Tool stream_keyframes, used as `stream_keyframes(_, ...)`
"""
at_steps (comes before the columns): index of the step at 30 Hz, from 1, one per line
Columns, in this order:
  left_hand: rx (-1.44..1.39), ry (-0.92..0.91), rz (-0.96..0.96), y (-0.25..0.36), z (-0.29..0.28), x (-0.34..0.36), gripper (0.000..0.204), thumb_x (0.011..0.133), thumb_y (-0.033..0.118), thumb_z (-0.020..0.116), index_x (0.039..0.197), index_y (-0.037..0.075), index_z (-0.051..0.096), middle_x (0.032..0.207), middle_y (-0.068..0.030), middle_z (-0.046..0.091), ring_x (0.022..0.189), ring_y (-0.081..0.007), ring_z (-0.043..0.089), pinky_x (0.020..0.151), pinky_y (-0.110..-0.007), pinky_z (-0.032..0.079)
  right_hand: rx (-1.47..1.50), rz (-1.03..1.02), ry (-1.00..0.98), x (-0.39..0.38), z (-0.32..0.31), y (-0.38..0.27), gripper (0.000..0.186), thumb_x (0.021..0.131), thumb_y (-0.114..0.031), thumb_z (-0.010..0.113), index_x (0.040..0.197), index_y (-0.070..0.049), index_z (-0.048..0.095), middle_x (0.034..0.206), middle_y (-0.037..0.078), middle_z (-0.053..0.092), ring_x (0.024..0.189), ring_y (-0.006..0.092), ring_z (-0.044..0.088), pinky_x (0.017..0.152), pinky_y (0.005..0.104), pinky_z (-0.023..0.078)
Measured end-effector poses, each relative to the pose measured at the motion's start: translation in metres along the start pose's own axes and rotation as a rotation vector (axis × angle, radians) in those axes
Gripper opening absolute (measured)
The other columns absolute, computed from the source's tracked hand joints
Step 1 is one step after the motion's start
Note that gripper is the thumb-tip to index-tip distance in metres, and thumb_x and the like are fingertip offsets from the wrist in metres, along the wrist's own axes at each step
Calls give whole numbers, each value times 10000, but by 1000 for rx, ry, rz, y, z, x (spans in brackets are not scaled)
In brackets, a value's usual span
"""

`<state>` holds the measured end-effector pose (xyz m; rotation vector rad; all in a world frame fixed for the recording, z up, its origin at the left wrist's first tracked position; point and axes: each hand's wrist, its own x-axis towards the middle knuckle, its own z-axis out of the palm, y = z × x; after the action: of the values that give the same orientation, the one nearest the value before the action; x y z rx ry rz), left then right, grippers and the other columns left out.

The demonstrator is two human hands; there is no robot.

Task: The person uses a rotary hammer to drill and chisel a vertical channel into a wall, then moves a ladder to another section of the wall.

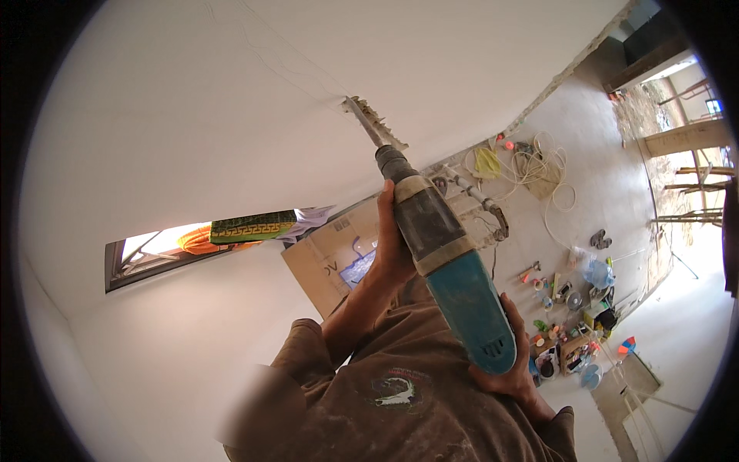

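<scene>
A teal and dark grey rotary hammer (pixel 466 300) slants up and away from my chest. My left hand (pixel 391 242) is closed around its front body, thumb along the collar. At the rear end, my right hand (pixel 514 360) grips the handle, most of its fingers hidden behind the housing. The long metal chisel bit (pixel 368 127) reaches the white wall (pixel 231 138), its tip at the upper end of a short, rough chipped groove (pixel 389 132). Two thin pencil-like lines run up the wall from that spot.
Behind my left arm stands a cardboard box (pixel 314 277). A window (pixel 131 266) holds orange and green cloth. On the floor at right lie a coiled pale hose or cable (pixel 558 173), a yellow-green bag (pixel 486 163), sandals (pixel 600 239) and cluttered tools and containers (pixel 570 300).
</scene>
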<state>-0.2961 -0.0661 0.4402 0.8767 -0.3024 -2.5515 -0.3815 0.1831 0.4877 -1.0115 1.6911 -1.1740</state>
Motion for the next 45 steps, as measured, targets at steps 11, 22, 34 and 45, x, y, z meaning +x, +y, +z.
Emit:
stream_keyframes(11, -72, -16, -29, 5, -25, 9, 617, 912, 660, 424, 1118, 97, 567, 911, -68, 638, 821, -189, 645, 777, -366, 557, 29, -110, -66, 9, 14, -7, 1062, 660, -148, 769, 1476, 75, 127, 1394, 269, 421, 1278, 346, 472, 1052, 416, 392)
stream_keyframes(22, -20, 6, 102, 29, -27, 35, 715, 885, 706, 377, 1017, 40, 600, 890, -150, 643, 819, -274, 653, 758, -429, 564, 70, 114, -69, 53, 16, -31, 998, 626, -74, 676, 1495, 16, 192, 1385, 206, 465, 1256, 261, 499, 1035, 372, 400)
stream_keyframes(34, -148, 21, 22, -21, -21, -8, 735, 882, 728, 368, 1081, 54, 580, 937, -142, 647, 856, -275, 659, 774, -428, 567, 15, -7, -26, -19, -3, 1, 1014, 638, -157, 813, 1465, 12, 251, 1314, 284, 508, 1248, 410, 505, 1040, 448, 402)
stream_keyframes(45, -72, -31, 58, -1, -23, -5, 759, 883, 744, 318, 1053, 55, 587, 936, -159, 630, 861, -317, 648, 765, -451, 553, 116, 61, -104, -10, 14, 0, 1129, 599, -205, 878, 1467, 47, 200, 1256, 287, 553, 1131, 387, 599, 971, 451, 460)
